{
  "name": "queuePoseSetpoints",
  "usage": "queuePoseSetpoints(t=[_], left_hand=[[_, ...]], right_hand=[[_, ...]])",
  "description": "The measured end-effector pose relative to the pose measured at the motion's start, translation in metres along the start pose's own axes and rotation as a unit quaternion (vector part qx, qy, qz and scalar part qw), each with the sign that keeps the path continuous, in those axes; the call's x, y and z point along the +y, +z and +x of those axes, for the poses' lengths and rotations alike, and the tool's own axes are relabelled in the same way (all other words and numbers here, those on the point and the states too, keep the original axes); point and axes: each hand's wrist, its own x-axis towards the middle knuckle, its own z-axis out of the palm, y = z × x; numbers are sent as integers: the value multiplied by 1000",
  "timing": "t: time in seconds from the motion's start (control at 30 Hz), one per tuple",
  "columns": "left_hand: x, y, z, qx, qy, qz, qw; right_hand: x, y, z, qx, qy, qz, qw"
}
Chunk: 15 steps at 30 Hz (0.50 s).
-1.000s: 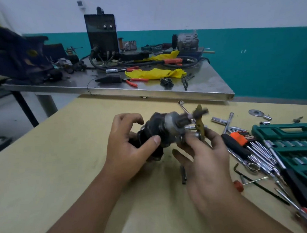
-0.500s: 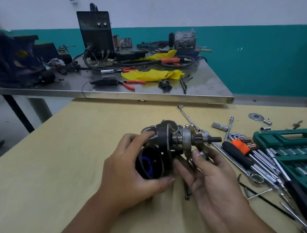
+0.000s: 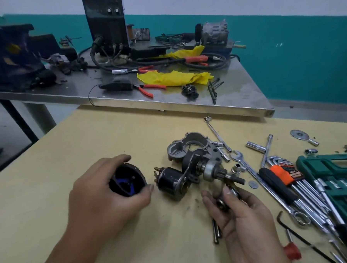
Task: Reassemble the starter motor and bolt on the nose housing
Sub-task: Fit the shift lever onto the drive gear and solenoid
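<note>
At frame centre the dark metal starter assembly [image 3: 193, 174] lies on the yellow counter [image 3: 88, 139], long axis pointing lower right, between the left hand [image 3: 105, 197], gripping the black cylindrical motor casing [image 3: 127, 182], and the nearer right hand [image 3: 239, 214], pinching a small dark ring [image 3: 224, 201].

A: What does the person wear?
B: Nothing on what shows. The 2 forearms are bare up to the frame's edge, no sleeves.
A: Gloves, rings, a watch?
B: None on the left hand [image 3: 103, 197] or the right hand [image 3: 241, 218]; nails short.
</note>
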Motion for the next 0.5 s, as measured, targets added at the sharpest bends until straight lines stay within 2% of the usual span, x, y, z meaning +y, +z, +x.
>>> queuePoseSetpoints(t=[0.1, 0.17, 0.3, 0.4, 0.5], left_hand=[[-3, -3, 3, -12, -70, 31, 997], [-4, -7, 4, -54, -99, 59, 992], [0, -10, 5, -142, -89, 153, 974], [3, -13, 8, -173, -100, 165, 966], [6, -19, 15, -245, -98, 192, 945]], right_hand=[[1, -2, 0, 7, -2, 3, 1000], [1, -3, -2, 11, -4, 11, 1000], [-3, -7, -4, 40, -8, 21, 999], [-8, -9, -8, 57, -11, 13, 998], [-12, -8, -16, 55, -8, -4, 998]])
